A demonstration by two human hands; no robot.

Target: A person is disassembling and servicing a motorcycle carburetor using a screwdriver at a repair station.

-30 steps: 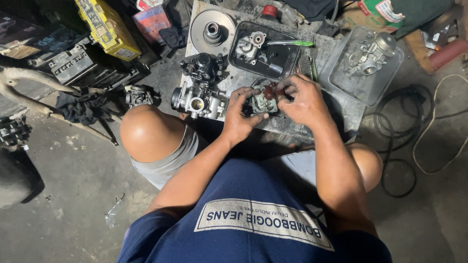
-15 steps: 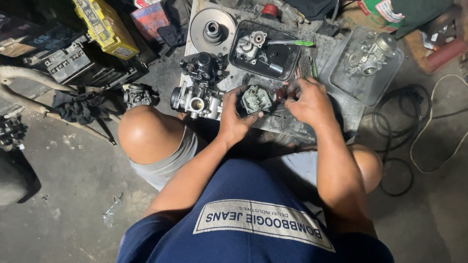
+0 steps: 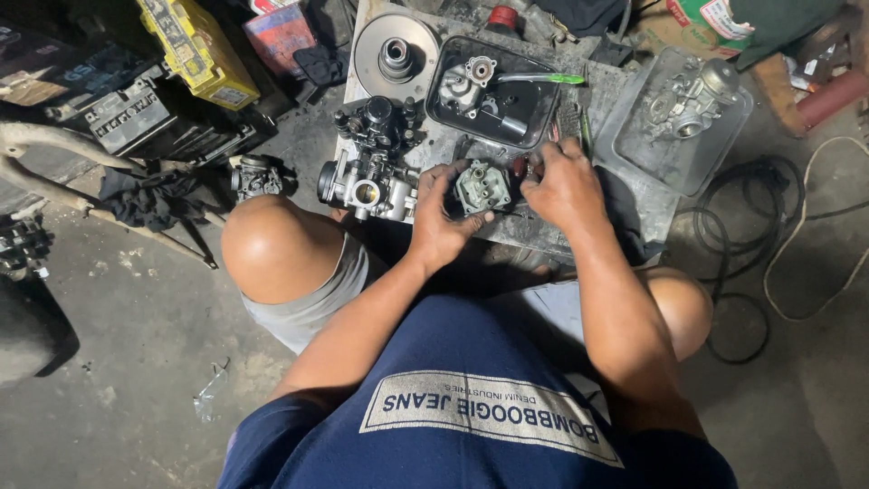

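- We cup a small grey carburetor part (image 3: 482, 187) in our left hand (image 3: 441, 220), fingers curled under and around it, with its ported face turned up toward us.
- Our right hand (image 3: 563, 186) sits just beside that part on its right, fingers bent down at its edge; something small and reddish shows at the fingertips, but we cannot tell whether they pinch it.
- Both hands work just over the near edge of a low grey work slab (image 3: 608, 101) in front of our knees.
- Left of our left hand, a whole carburetor body (image 3: 369, 186) lies on the slab, its round bore facing us, with a dark black assembly (image 3: 378, 125) just behind it.
- Behind the hands stands a black tray (image 3: 536, 109) holding more metal parts, and a green-handled tool (image 3: 541, 79) rests across its far rim.
- A round pulley disc (image 3: 396, 54) lies at the slab's far left corner.
- To the right, a clear plastic tray (image 3: 652, 154) holds another carburetor (image 3: 692, 98).
- On the floor to the left we see a small engine part (image 3: 254, 175) and a yellow box (image 3: 194, 50); to the right, black cables (image 3: 742, 263) lie in loops.
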